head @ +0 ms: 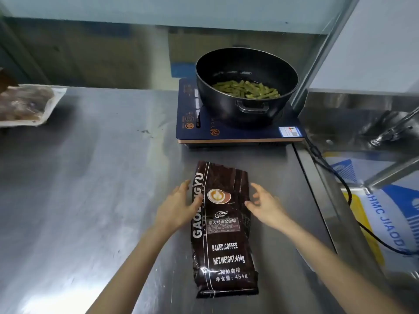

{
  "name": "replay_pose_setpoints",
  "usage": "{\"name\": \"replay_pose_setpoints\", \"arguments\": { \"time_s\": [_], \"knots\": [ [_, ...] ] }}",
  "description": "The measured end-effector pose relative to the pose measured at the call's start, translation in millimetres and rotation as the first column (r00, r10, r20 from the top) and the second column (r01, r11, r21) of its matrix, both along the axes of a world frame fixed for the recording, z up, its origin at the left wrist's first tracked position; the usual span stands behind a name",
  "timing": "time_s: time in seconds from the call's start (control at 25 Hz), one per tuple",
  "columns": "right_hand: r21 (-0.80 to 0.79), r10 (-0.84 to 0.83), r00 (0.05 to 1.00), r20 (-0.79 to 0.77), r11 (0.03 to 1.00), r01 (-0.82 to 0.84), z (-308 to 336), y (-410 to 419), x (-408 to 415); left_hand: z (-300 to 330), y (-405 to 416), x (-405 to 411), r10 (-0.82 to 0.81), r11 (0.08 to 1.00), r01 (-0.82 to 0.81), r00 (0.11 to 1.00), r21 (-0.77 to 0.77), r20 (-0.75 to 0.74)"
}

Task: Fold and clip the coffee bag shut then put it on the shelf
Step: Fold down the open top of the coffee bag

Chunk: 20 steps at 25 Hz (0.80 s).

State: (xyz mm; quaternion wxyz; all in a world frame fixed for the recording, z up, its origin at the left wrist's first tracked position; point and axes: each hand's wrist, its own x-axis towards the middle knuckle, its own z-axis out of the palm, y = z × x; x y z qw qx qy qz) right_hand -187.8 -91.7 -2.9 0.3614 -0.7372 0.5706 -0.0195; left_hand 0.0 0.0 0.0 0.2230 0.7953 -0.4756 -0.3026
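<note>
A dark brown coffee bag [224, 241] lies flat on the steel counter [95, 177], its top end pointing away from me toward the cooker. My left hand [179, 206] rests against the bag's left edge near the upper half, fingers spread. On the other side, my right hand [264, 206] touches the right edge at the same height, fingers apart. Neither hand grips the bag. No clip and no shelf are in view.
A blue induction cooker [229, 132] stands just beyond the bag with a black pot [244, 87] of green beans on it. Its black cable [340, 184] runs down the right side. A sink and tap [390, 130] lie at right, a packet of food [25, 105] at far left.
</note>
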Motion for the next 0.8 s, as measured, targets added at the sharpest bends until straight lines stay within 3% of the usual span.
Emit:
{"name": "replay_pose_setpoints", "arguments": {
  "time_s": [0.24, 0.4, 0.6, 0.8],
  "knots": [
    [0.075, -0.062, 0.998, 0.002, 0.995, 0.062, -10.8, 2.5, 2.3, -14.2, 3.2, -7.6, 0.029, 0.999, -0.029, 0.998, -0.012, -0.063],
    [0.135, -0.195, 0.979, 0.066, 0.973, 0.185, -15.4, 0.9, 5.3, -10.9, 4.9, -12.8, 0.063, 0.993, -0.075, 0.990, -0.091, -0.128],
    [0.221, -0.384, 0.879, 0.282, 0.918, 0.330, -16.9, 1.3, 3.0, -6.0, 7.6, -11.7, 0.038, 0.969, -0.084, 0.980, -0.231, -0.196],
    [0.172, -0.347, 0.832, 0.433, 0.938, 0.302, 2.4, 5.6, 1.3, 0.4, 14.9, -15.6, 0.042, 0.947, -0.121, 0.965, -0.297, -0.259]
  ]
}}
